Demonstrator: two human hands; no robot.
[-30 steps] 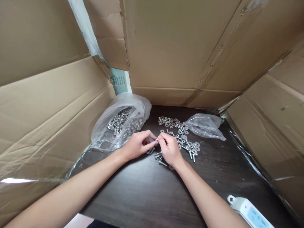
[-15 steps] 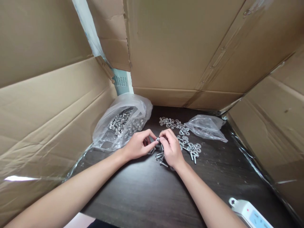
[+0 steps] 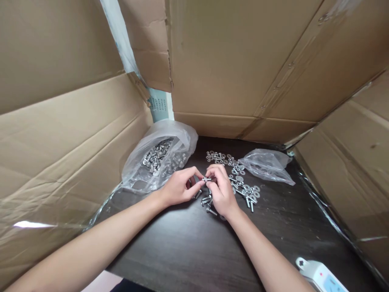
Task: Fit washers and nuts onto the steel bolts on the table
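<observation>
A small silver bolt [image 3: 208, 179] lies level in the air above the table, with what looks like a nut or washer on its shank. Thumb and forefinger of my left hand [image 3: 184, 185] pinch it at the left end. My right hand [image 3: 221, 190] closes its thumb and fingertips round the other end from the right; the exact contact is too small to make out. Below the hands lie several loose bolts [image 3: 212, 211], partly hidden by my right hand. Washers and nuts [image 3: 240, 172] are scattered with more bolts [image 3: 249, 202] to the right.
At the back left, an open clear plastic bag [image 3: 130, 168] holds many bolts. A flatter plastic bag [image 3: 269, 164] rests at the back right. Cardboard walls [image 3: 243, 61] enclose the dark table [image 3: 182, 251]. A white power strip [image 3: 317, 273] is at the lower right.
The bolt between my fingertips now shows more of its length, as my right fingertips have parted slightly from the left ones. The whole view has shifted a little.
</observation>
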